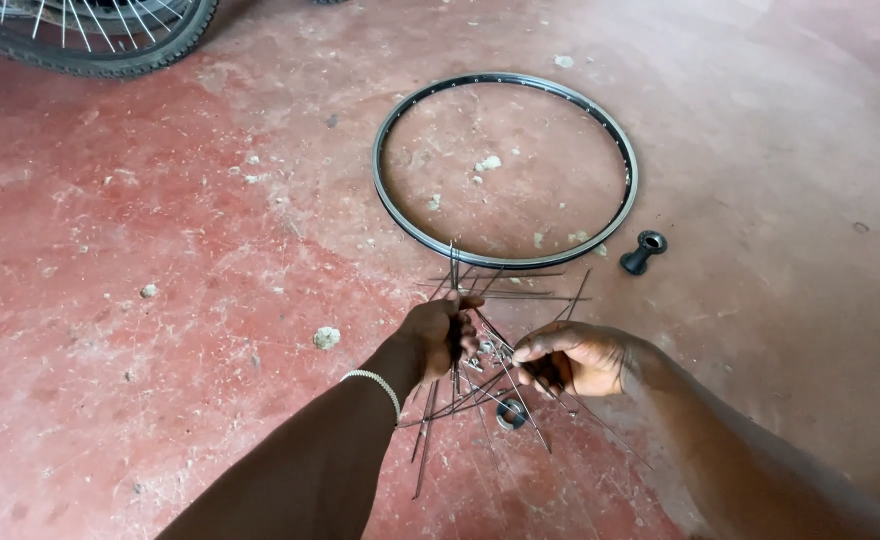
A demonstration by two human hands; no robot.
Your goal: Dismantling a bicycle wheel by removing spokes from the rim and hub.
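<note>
Head view: the left hand (445,335) is closed in a fist around a bunch of thin metal spokes (454,268), whose ends stick up out of the grip toward the rim; more lengths hang out below the fist toward the floor. The right hand (572,358) sits just beside it, fingers pinched together on one or two single spokes that cross the heap at a slant. A bead bracelet (378,381) circles the left wrist.

Under and around both hands a loose scatter of spokes (505,290) lies criss-crossed on the red concrete floor (160,250), some pointing toward the rim, some toward the near edge of the floor. A small round metal part (510,413) lies among them, just below the right hand.

The bare wheel rim (505,168) lies flat on the floor beyond the hands, toward the far edge, with nothing laced into it. A black hub (643,251) lies just outside the rim to its right, apart from it and from the spokes. A complete spoked wheel with tyre (100,35) shows at the far left corner.

As things lie, part of the spokes is gathered in the left fist while a good many are loose on the floor; rim and hub are separate and unjoined
</note>
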